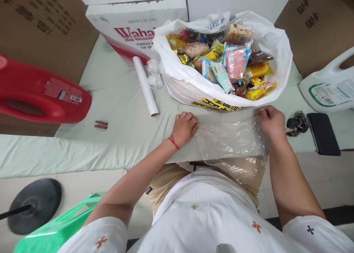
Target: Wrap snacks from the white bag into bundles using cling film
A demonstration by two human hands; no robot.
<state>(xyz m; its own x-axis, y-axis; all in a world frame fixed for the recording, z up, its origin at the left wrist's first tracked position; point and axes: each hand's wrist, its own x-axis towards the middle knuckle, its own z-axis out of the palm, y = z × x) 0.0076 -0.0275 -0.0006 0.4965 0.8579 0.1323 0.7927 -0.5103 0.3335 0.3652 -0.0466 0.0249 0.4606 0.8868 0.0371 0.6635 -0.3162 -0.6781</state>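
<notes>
A clear, crinkled plastic bag is stretched between my two hands, its lower part hanging over the table's front edge. My left hand, a red string at its wrist and a ring on one finger, is closed on the bag's left upper corner. The right upper corner is pinched in my right hand. Just beyond both hands stands a large white plastic bag full of wrapped snacks. Its mouth is wide open.
Left of the snacks lie a white roll, crumpled clear plastic, two brown strips and a red jug. Keys, a black phone and a white jug are at right. A Wahaha carton stands behind.
</notes>
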